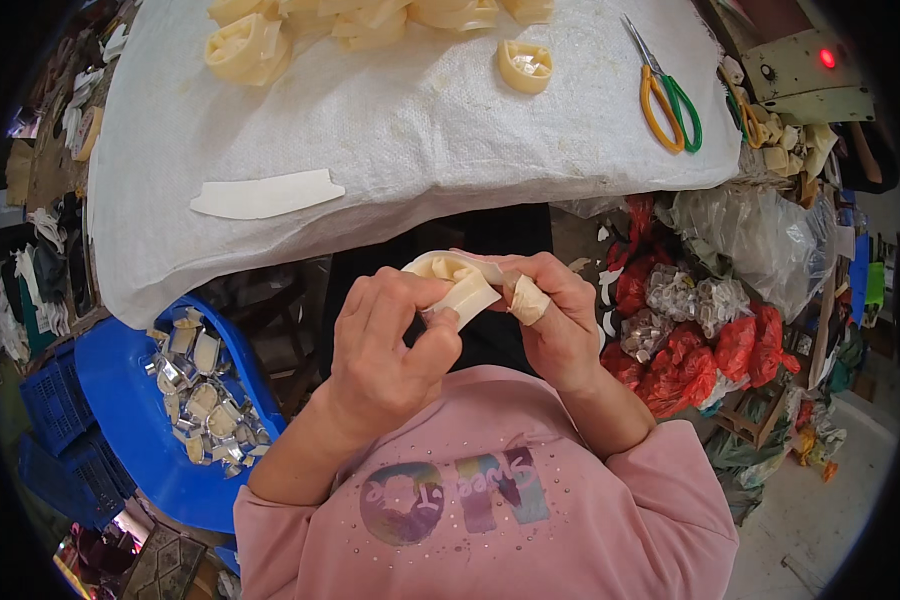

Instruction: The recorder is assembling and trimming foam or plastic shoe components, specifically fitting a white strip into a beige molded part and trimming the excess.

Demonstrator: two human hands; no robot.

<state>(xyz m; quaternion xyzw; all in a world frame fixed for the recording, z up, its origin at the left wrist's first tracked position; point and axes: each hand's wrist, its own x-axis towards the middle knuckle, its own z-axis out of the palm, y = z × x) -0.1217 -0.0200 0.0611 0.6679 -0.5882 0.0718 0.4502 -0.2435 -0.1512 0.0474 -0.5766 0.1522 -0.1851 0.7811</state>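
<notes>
Between my two hands, in front of the pink shirt, is a cream-coloured curved piece [470, 297] of smooth, leather-like sheet bent into a cup or loop. My left hand [390, 335] pinches its near edge between thumb and fingers. My right hand [562, 315] grips its far right side, and a cream wrapping covers one of that hand's digits. Similar cream pieces [245, 50] lie heaped at the table's far edge. A single finished-looking one [525, 67] stands apart on the right. A flat white curved strip [268, 194] lies near the table's front edge.
White woven sheeting [420, 130] covers the table. Scissors [665, 100] with orange and green handles lie at its right. A blue basin [120, 400] at the left holds several shiny and cream pieces. Red bags [680, 365] and clear plastic [760, 235] sit at the right.
</notes>
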